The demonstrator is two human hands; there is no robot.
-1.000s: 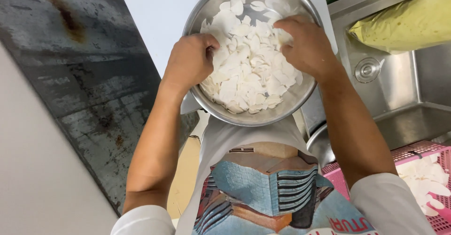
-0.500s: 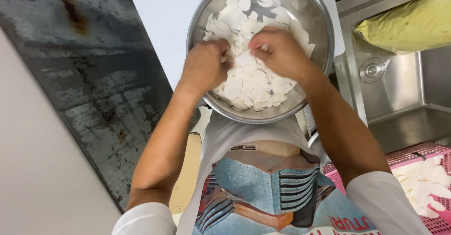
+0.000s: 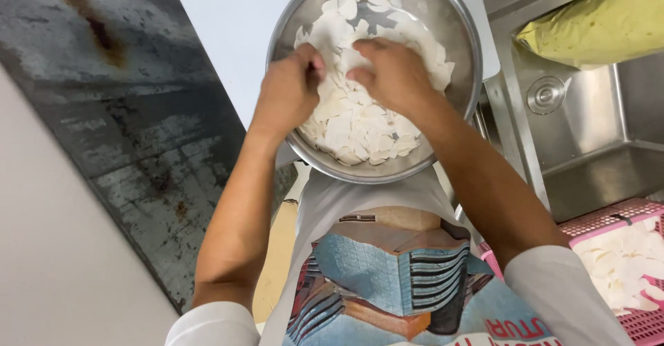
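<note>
Hands worked a steel bowl (image 3: 456, 34) of white slices (image 3: 360, 121) on a white counter (image 3: 228, 21): left hand (image 3: 289, 86) and right hand (image 3: 391, 76) pinched slices mid-bowl. Steel sink (image 3: 588, 159), yellow bag (image 3: 595, 24) and pink basket (image 3: 640, 322) flanked right.

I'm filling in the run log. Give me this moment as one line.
left hand: in white slices | right hand: in slices | metal bowl: on white counter | pink basket: more slices, right

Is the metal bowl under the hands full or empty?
Partly full. White flat pieces cover the bottom of the metal bowl, but its upper inner wall shows bare. Both hands, left and right, are in the pile.
</note>
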